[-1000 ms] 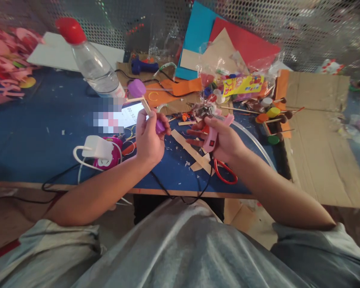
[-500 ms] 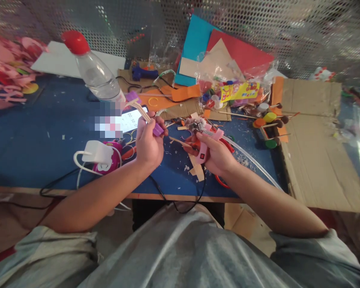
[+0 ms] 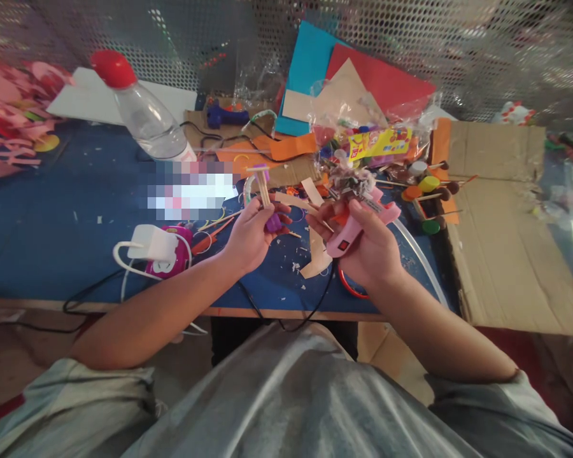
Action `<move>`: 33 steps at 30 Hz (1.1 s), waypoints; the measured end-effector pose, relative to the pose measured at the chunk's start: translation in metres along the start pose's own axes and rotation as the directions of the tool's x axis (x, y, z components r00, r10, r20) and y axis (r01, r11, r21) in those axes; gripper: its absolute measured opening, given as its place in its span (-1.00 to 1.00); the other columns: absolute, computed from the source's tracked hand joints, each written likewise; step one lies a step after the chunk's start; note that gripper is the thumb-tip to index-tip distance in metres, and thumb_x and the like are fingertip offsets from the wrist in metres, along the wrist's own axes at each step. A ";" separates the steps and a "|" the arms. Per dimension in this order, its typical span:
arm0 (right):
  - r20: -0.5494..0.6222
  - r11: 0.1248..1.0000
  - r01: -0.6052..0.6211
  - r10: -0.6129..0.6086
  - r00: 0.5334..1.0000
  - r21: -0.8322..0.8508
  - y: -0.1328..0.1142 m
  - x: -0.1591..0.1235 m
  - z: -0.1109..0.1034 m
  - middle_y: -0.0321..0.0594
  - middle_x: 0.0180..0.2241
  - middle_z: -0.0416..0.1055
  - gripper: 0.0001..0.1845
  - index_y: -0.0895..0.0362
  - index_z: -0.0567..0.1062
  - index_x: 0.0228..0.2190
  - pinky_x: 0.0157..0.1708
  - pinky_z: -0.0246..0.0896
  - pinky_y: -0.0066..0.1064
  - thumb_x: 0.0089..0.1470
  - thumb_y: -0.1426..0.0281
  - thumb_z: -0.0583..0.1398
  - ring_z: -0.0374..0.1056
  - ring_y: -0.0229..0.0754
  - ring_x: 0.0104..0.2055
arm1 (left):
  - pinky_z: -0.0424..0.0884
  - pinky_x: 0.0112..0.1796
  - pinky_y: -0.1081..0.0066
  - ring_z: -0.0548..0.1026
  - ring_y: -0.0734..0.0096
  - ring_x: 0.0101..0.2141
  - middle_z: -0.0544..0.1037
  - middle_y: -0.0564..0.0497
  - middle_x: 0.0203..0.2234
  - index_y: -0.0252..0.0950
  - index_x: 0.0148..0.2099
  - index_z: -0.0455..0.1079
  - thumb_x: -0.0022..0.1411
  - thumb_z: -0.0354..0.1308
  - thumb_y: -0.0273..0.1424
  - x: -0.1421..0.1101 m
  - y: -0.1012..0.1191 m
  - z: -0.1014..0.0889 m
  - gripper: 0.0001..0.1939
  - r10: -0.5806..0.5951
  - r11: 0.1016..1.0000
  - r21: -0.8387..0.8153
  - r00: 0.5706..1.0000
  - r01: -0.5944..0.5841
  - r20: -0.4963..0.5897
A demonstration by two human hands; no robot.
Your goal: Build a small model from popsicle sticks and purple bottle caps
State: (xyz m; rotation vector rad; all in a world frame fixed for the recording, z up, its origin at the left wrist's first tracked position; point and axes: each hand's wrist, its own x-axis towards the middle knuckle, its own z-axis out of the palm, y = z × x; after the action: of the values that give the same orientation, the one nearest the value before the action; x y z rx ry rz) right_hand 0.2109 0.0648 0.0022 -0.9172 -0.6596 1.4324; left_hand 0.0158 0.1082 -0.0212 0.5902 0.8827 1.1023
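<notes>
My left hand (image 3: 249,240) is closed around a small craft piece of pale wooden sticks (image 3: 263,189) with purple material (image 3: 274,222) at both ends. It stands nearly upright between thumb and fingers. In my right hand (image 3: 376,249) is a pink hot glue gun (image 3: 344,240) with a small switch on its handle. Greyish fluff or residue (image 3: 349,179) clings around its front, and a long clear glue stick (image 3: 423,261) trails from the back. A beige strip (image 3: 292,200) reaches from the right fingertips toward the left hand; whether both hands touch it I cannot tell.
Behind the hands stand a red-capped bottle (image 3: 148,121), a blurred-out phone (image 3: 200,194) and a bag of bits (image 3: 379,145). A white plug (image 3: 150,245) sits in a magenta socket block (image 3: 184,245) at left. Cardboard (image 3: 501,242) lies right. The glue gun's black cord (image 3: 325,296) hangs over the table edge.
Both hands have shifted right, the right one with the glue gun. The stick piece has turned from slanting left to nearly upright. The beige strip now shows higher between the hands.
</notes>
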 end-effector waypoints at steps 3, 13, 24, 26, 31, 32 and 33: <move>-0.001 1.000 0.024 -0.024 1.000 0.007 0.003 -0.005 0.005 -0.27 -0.28 0.58 -0.59 -0.05 0.58 -0.42 0.29 0.65 0.03 0.03 0.01 0.60 0.62 0.03 0.11 | 0.57 -0.35 0.47 0.65 0.46 -0.37 0.70 0.03 -0.31 -0.27 -0.01 0.46 0.52 0.33 -0.42 -0.001 -0.002 -0.001 -0.89 -0.039 0.999 0.005 0.999 0.039 0.030; 0.082 0.993 -0.116 0.112 0.990 0.038 0.016 -0.010 0.008 -0.32 -0.30 0.59 -0.61 -0.02 0.66 -0.38 0.38 0.58 0.03 -0.01 0.06 0.65 0.65 0.00 0.01 | 0.43 -0.41 0.52 0.50 0.55 -0.43 0.57 0.09 -0.40 -0.28 -0.22 0.45 0.30 0.58 -0.21 -0.001 -0.001 0.000 -0.62 0.008 0.992 0.121 0.987 -0.027 0.160; 0.077 0.993 -0.092 0.098 0.992 -0.074 0.007 0.006 -0.006 -0.25 -0.24 0.66 -0.61 -0.02 0.68 -0.36 0.06 0.70 -0.08 0.02 0.01 0.62 0.65 0.03 0.04 | 0.32 -0.49 0.54 0.46 0.55 -0.49 0.54 0.09 -0.46 -0.30 -0.13 0.50 0.26 0.43 -0.46 -0.005 0.002 0.004 -0.81 -0.146 0.979 0.166 0.977 0.120 0.155; 0.082 0.992 -0.096 0.103 0.991 -0.085 0.005 0.010 -0.009 -0.25 -0.27 0.65 -0.58 -0.02 0.68 -0.36 0.04 0.71 -0.07 -0.01 -0.01 0.63 0.66 0.03 -0.01 | 0.32 -0.49 0.54 0.46 0.55 -0.51 0.54 0.09 -0.48 -0.30 -0.15 0.48 0.27 0.42 -0.47 -0.006 0.003 0.004 -0.83 -0.172 0.973 0.185 0.971 0.141 0.163; 0.110 0.986 -0.120 0.133 0.985 -0.116 0.004 0.014 -0.013 -0.23 -0.30 0.68 -0.54 0.00 0.67 -0.38 -0.02 0.74 -0.07 -0.01 -0.05 0.62 0.69 0.04 -0.10 | 0.36 -0.48 0.52 0.47 0.55 -0.53 0.54 0.09 -0.49 -0.29 -0.21 0.43 0.33 0.38 -0.49 -0.006 0.001 0.001 -0.84 -0.160 0.970 0.211 0.973 0.123 0.168; 0.110 0.986 -0.121 0.134 0.985 -0.116 0.005 0.014 -0.014 -0.22 -0.30 0.69 -0.54 0.00 0.67 -0.38 -0.03 0.74 -0.07 -0.01 -0.06 0.62 0.70 0.04 -0.11 | 0.38 -0.47 0.52 0.49 0.54 -0.52 0.55 0.08 -0.49 -0.28 -0.22 0.43 0.35 0.39 -0.47 -0.005 0.000 0.000 -0.84 -0.153 0.970 0.212 0.974 0.116 0.166; 0.109 0.986 -0.119 0.131 0.985 -0.112 0.005 0.015 -0.015 -0.22 -0.30 0.70 -0.53 0.00 0.67 -0.37 -0.03 0.75 -0.07 0.00 -0.06 0.62 0.71 0.04 -0.11 | 0.40 -0.46 0.51 0.51 0.53 -0.51 0.56 0.07 -0.48 -0.28 -0.22 0.43 0.38 0.38 -0.44 -0.003 -0.001 -0.001 -0.83 -0.143 0.973 0.204 0.976 0.108 0.163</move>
State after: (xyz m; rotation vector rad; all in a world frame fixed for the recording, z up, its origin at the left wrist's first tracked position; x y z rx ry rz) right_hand 0.2217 0.0769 -0.0116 -0.9774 -0.7820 1.5844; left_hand 0.0150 0.1047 -0.0211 0.7715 0.8659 0.8402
